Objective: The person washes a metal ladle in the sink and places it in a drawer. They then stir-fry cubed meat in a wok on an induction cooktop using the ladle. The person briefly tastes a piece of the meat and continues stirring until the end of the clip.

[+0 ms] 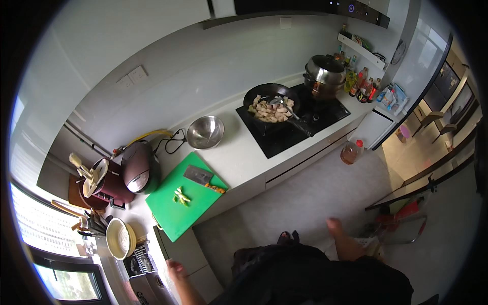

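Observation:
My left hand (177,269) hangs beside the front edge of the counter, close to the sink (146,288). My right hand (335,225) is blurred and held out over the grey floor, touching nothing that I can make out. How the fingers of either hand lie is unclear. On the counter before me lies a green cutting board (169,219). It carries a cleaver (198,175), pieces of scallion (182,196) and some orange-brown bits (215,188) by the handle. A black wok (271,88) on the cooktop (268,146) holds pale meat pieces (268,112) and a metal spatula (292,111).
A steel bowl (205,132) stands between board and cooktop. Behind the board is a rice cooker (140,167). A steamer pot (326,70) sits at the back right near sauce bottles (365,89). An oil jug (351,152) stands on the floor. Stacked bowls (120,239) are by the sink.

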The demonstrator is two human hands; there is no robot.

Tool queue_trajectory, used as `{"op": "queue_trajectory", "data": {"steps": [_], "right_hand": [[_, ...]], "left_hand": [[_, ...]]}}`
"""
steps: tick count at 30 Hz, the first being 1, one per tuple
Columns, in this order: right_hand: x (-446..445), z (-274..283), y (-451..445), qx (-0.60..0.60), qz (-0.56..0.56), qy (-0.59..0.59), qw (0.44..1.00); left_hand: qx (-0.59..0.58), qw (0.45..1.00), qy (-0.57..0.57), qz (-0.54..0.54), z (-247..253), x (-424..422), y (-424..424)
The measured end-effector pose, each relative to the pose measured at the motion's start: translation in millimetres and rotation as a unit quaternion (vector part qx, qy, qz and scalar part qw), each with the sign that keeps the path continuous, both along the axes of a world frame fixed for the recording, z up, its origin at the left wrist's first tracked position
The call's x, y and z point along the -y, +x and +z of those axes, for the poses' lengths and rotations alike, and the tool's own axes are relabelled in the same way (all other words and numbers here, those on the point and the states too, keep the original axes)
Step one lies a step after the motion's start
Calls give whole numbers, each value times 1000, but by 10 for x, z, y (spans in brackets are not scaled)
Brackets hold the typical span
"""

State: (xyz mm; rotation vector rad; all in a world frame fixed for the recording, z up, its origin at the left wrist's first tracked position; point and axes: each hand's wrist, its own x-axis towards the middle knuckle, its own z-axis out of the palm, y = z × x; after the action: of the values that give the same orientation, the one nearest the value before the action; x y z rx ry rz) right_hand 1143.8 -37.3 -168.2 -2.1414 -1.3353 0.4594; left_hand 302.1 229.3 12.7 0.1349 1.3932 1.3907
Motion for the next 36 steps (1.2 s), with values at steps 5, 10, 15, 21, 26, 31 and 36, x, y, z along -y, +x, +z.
{"op": "queue_trajectory", "data": {"steps": [5,10,15,21,26,31,36], "right_hand": [[-3131,1836,360,-447,-260,5,856],[-4432,2689,774,-586,-215,-12,781],[-5109,2872,961,-622,-138,-27,771],[-5114,3475,948,-487,-135,-52,861],[-4837,3859,936,-572,-166,-47,802],[-4572,3875,1113,-622,-170,-22,764],[-4338,3931,1311,-624,-142,-14,768]], "left_hand": [[162,985,7,-53,156,-946,1871],[245,943,35,-222,671,-1842,3369],[10,929,106,-356,1516,-2929,4860],[-278,804,275,-448,1757,-4171,6384],[-351,766,271,-466,1547,-5085,7456],[-515,744,217,-367,1681,-5318,7926],[-211,908,265,-246,1976,-4981,7566]]}}
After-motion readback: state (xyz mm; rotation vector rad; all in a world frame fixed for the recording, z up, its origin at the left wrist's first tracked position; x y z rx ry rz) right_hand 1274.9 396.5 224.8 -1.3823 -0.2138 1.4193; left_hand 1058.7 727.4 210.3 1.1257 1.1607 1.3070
